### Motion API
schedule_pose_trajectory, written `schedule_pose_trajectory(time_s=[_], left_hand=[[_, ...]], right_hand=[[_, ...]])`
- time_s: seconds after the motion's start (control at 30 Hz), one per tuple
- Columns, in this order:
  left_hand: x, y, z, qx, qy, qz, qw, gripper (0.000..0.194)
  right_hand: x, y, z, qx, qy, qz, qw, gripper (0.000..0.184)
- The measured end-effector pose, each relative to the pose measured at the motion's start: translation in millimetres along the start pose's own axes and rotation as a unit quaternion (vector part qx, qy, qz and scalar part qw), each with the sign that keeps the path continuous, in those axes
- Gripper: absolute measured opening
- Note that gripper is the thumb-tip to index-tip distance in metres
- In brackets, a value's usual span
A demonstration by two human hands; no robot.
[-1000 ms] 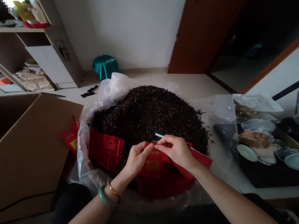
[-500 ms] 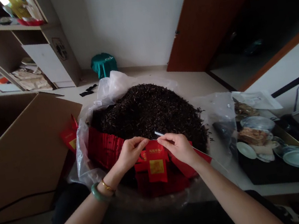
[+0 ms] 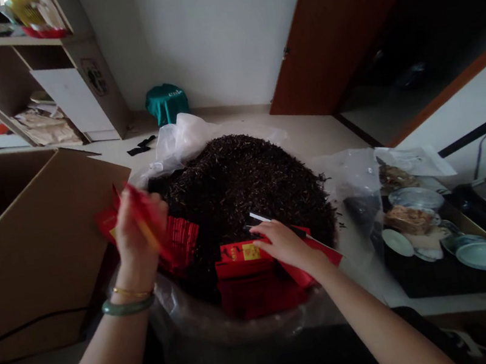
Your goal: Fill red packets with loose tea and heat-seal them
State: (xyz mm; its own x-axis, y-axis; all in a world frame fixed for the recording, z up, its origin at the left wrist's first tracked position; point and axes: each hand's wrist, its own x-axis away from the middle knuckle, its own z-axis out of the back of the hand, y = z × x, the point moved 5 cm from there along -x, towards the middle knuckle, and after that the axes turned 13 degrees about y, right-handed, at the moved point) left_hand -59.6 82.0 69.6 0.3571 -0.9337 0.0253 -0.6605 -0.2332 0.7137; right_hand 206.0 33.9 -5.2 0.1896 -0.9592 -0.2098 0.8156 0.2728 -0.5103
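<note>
My left hand (image 3: 137, 226) is raised at the left rim of the pile, its fingers closed round a red tea packet (image 3: 150, 218) that is smeared by motion. Behind that hand, a row of red packets (image 3: 185, 240) stands packed together. My right hand (image 3: 283, 243) reaches over a stack of red packets (image 3: 261, 296), fingers slightly apart at a packet with a yellow label (image 3: 250, 251). Beside those fingers a thin white-edged strip (image 3: 260, 217) lies on the dark tea leaves (image 3: 246, 175); part of it is hidden. The leaves are heaped in a clear plastic bag (image 3: 186, 130).
A large cardboard box (image 3: 51, 249) stands at the left, close to the bag. To the right, a dark tray (image 3: 419, 286) carries dishes and a clear bowl (image 3: 416, 199). A green covered bin (image 3: 167, 103) is by the wall, near a brown door (image 3: 320, 28).
My left hand has swung left and up, carrying a red packet from the middle. My right hand has parted from it and lowered slightly onto the stacked packets.
</note>
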Motion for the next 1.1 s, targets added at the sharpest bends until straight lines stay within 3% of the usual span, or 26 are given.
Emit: schedule_pose_trajectory(time_s=[0.07, 0.13, 0.2, 0.27, 0.33, 0.43, 0.5, 0.57, 0.67, 0.77, 0.83, 0.9, 1.1], left_hand=[[-13, 27, 6.2, 0.14, 0.013, -0.013, 0.99, 0.02], [-20, 41, 14.0, 0.154, 0.067, -0.035, 0.985, 0.027], [-19, 35, 14.1, 0.135, 0.085, -0.012, 0.987, 0.032], [-9, 10, 6.3, 0.071, 0.054, 0.053, 0.995, 0.042], [7, -23, -2.5, -0.084, 0.005, 0.088, 0.993, 0.034], [35, -69, -14.4, -0.336, -0.111, 0.044, 0.934, 0.033], [49, -89, -17.2, -0.393, -0.156, 0.02, 0.906, 0.042], [57, -102, -16.3, -0.397, -0.181, 0.031, 0.899, 0.033], [62, -107, -14.0, -0.425, -0.19, 0.011, 0.885, 0.023], [66, -103, -15.8, -0.457, -0.196, -0.042, 0.866, 0.017], [70, -102, -17.7, -0.458, -0.201, -0.059, 0.864, 0.016], [72, -102, -17.7, -0.457, -0.196, -0.054, 0.866, 0.016], [70, -106, -12.9, -0.433, -0.163, -0.011, 0.887, 0.019]], right_hand=[[5, -4, -13, 0.053, -0.03, 0.043, 0.997, 0.035], [7, -6, -19, 0.077, -0.036, 0.06, 0.995, 0.042], [7, -7, -17, 0.082, -0.042, 0.058, 0.994, 0.035], [5, -5, -11, 0.065, -0.059, 0.041, 0.995, 0.017], [1, -3, 1, 0.02, -0.065, 0.01, 0.998, 0.007], [-2, -2, 19, -0.089, -0.044, -0.047, 0.994, 0.009], [-2, -3, 24, -0.145, -0.041, -0.077, 0.986, 0.009], [-1, -6, 25, -0.166, -0.042, -0.092, 0.981, 0.01], [-1, -15, 32, -0.143, 0.051, -0.056, 0.987, 0.027], [1, -36, 45, -0.069, 0.176, 0.076, 0.979, 0.053], [5, -50, 47, -0.013, 0.203, 0.164, 0.965, 0.05], [8, -58, 47, 0.023, 0.222, 0.211, 0.952, 0.044], [16, -60, 49, 0.059, 0.307, 0.214, 0.926, 0.024]])
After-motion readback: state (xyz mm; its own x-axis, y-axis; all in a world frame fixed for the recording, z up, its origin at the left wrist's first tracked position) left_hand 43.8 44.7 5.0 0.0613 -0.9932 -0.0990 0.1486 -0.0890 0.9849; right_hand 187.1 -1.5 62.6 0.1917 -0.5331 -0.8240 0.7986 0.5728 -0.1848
